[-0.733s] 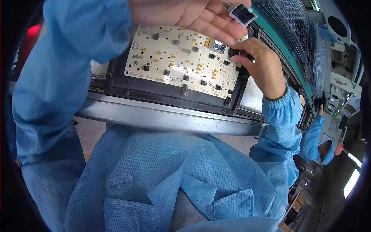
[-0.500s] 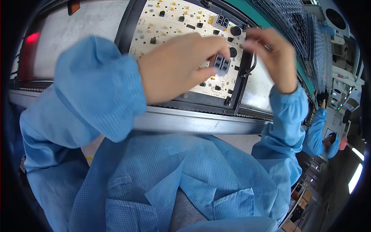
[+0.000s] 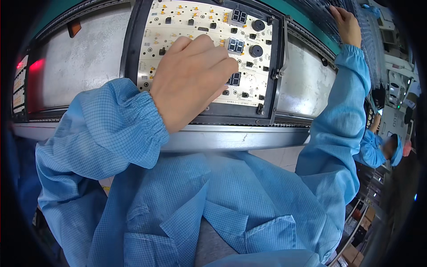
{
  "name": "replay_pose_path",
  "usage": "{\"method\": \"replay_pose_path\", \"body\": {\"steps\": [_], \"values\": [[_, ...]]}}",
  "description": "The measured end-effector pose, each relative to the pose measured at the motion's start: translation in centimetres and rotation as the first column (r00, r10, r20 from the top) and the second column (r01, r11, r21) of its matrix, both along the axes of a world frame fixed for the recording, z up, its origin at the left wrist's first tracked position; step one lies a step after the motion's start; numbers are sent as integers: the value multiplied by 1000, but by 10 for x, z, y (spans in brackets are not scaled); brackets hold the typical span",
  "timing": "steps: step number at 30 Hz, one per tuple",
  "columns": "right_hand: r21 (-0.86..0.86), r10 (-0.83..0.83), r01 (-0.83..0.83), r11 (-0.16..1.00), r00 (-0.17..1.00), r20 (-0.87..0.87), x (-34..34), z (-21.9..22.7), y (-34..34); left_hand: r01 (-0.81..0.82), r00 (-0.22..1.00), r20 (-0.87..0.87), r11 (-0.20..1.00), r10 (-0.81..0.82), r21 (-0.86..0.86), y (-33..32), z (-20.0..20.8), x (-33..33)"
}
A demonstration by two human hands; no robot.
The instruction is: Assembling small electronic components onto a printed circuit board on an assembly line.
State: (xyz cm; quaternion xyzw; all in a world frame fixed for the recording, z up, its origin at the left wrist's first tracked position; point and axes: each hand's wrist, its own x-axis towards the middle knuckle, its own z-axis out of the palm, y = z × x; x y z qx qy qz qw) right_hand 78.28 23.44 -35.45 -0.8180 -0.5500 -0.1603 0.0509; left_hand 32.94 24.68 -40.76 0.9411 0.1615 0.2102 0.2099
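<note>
My left hand (image 3: 193, 82) is over a cream circuit board (image 3: 147, 53), its fingers bent down and closed at the left side of the lowest two-digit display (image 3: 235, 79). Part of that display and the thumb tip are hidden behind the fingers. Two similar displays, the middle one (image 3: 235, 46) and the top one (image 3: 239, 16), sit above it on the board. Far up at the right, my right hand (image 3: 348, 27) reaches to a stack of dark and clear plastic trays (image 3: 318, 15). Its fingers are bent at the trays; what they grip is too small to make out.
A black frame (image 3: 131, 49) surrounds the board, with a metal rail (image 3: 231, 139) along the near side. Two round black buzzers (image 3: 256, 51) stand beside the displays. Red light glows at the left. Another person in a blue sleeve (image 3: 371, 149) is at the far right.
My left hand has lowered the display it held in the air onto the board. My right hand has moved from the frame's right edge up to the trays. The view has shifted slightly.
</note>
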Motion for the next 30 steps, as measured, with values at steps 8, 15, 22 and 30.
{"method": "replay_pose_path", "body": {"steps": [8, 15, 22, 30], "values": [[25, 26, -22, 999, 982, -188, -51, 18, 6, 59, 998, 3, 996, -60, 71, 9, -1, 4], [216, 136, -68, 974, 938, -318, -43, 18, 15, 215, 974, -66, 976, -216, -14, 25, 7, 23], [307, 284, 83, 948, 215, -934, -163, 36, -46, 296, 952, -52, 952, -301, -80, 28, 10, 31], [-10, 22, -235, 972, 134, -991, -197, 14, -76, 127, 928, -301, 947, -218, -295, 40, 31, 67]]}}
